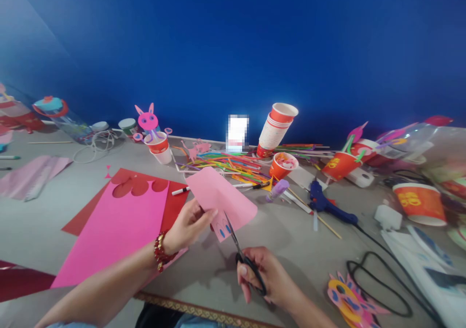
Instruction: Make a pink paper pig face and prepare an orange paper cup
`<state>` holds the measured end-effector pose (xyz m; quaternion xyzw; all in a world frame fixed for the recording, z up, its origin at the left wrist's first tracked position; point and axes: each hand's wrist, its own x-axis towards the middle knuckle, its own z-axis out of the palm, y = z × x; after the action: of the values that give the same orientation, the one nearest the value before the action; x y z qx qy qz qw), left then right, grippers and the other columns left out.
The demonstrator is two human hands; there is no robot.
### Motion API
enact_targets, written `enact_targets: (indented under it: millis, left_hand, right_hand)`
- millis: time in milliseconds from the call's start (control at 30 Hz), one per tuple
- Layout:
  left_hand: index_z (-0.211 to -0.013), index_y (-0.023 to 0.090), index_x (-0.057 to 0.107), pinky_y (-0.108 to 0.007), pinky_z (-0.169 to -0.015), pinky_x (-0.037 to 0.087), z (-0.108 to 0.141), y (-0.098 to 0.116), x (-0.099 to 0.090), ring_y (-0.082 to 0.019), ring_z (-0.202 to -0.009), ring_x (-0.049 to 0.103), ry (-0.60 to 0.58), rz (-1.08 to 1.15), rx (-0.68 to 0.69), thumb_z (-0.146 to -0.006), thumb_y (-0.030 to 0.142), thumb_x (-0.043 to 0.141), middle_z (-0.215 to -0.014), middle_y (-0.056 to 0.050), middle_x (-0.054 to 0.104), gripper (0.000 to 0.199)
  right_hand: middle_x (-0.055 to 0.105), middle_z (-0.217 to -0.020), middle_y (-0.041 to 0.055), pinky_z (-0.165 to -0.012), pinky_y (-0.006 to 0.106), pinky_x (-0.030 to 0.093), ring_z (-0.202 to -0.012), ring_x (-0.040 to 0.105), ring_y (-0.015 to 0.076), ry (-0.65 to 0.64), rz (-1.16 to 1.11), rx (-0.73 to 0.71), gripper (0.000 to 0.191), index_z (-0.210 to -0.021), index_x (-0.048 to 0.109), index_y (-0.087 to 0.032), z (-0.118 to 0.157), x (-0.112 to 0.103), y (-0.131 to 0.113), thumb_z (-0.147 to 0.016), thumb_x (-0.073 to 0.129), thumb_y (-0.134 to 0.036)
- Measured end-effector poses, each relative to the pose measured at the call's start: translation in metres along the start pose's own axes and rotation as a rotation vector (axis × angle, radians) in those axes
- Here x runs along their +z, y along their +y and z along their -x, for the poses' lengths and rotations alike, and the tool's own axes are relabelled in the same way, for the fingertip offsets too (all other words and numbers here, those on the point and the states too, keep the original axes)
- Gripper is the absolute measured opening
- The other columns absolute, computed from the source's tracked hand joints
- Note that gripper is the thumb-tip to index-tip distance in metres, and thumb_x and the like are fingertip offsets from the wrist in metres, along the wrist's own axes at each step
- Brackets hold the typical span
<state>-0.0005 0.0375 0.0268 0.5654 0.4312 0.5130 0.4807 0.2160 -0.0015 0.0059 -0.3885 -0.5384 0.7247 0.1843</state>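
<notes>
My left hand [191, 223], with a red beaded bracelet at the wrist, pinches a light pink paper [222, 194] between thumb and fingers. Two blue ovals with drawn outlines show near the paper's lower corner. My right hand [264, 274] is closed round the black handles of a pair of scissors [236, 240]. The blades point up and left and meet the paper's lower edge, just right of the blue ovals. Bright pink paper [120, 231] with scalloped cuts lies over red paper [82, 216] to the left.
Colourful pipe cleaners [233, 162] lie behind the paper, near a tall cup stack [274, 131]. A blue glue gun [327, 204] with a looping black cord lies at the right, beyond a purple glue stick [278, 190]. A bunny-topped cup [159, 146] stands back left.
</notes>
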Motion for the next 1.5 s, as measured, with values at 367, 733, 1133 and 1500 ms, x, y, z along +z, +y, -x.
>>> enact_targets:
  millis: [367,733,1133,1500]
  left_hand:
    - [-0.090,0.013,0.060,-0.022,-0.059,0.047,-0.0002,-0.0016,-0.0026,-0.012,-0.065,0.057,-0.025,-0.019,-0.007,-0.088,0.038,0.062,-0.077,-0.004,0.064,0.026]
    - [-0.098,0.013,0.062,-0.025,-0.067,0.051,-0.0006,-0.0021,-0.0048,-0.015,-0.074,0.062,-0.043,-0.022,0.005,-0.089,0.034,0.061,-0.087,-0.007,0.068,0.022]
    - [-0.099,0.013,0.061,-0.024,-0.069,0.050,0.0002,-0.0035,-0.0060,-0.016,-0.075,0.062,-0.050,0.001,-0.025,-0.089,0.035,0.062,-0.088,-0.008,0.068,0.025]
    - [-0.100,0.013,0.062,-0.026,-0.069,0.050,-0.0008,-0.0040,-0.0078,-0.017,-0.077,0.062,-0.059,-0.026,-0.041,-0.088,0.036,0.062,-0.088,-0.008,0.068,0.026]
  right_hand:
    - [0.054,-0.042,-0.0020,-0.040,0.021,0.024,-0.035,0.039,0.0073,-0.001,0.025,0.020,0.055,-0.060,0.052,-0.018,-0.0012,-0.0016,0.0043,-0.069,0.060,-0.071]
    - [0.054,-0.041,-0.0023,-0.041,0.021,0.024,-0.036,0.039,0.0077,-0.015,0.034,0.045,0.052,-0.060,0.051,-0.018,0.0001,-0.0027,0.0015,-0.069,0.061,-0.069]
    - [0.053,-0.040,-0.0021,-0.040,0.022,0.024,-0.035,0.038,0.0071,-0.015,0.034,0.037,0.060,-0.059,0.050,-0.018,-0.0006,-0.0030,0.0016,-0.067,0.060,-0.077]
    - [0.052,-0.040,-0.0025,-0.039,0.022,0.022,-0.034,0.037,0.0070,-0.014,0.039,0.050,0.051,-0.058,0.050,-0.018,0.0008,-0.0009,-0.0021,-0.070,0.061,-0.067]
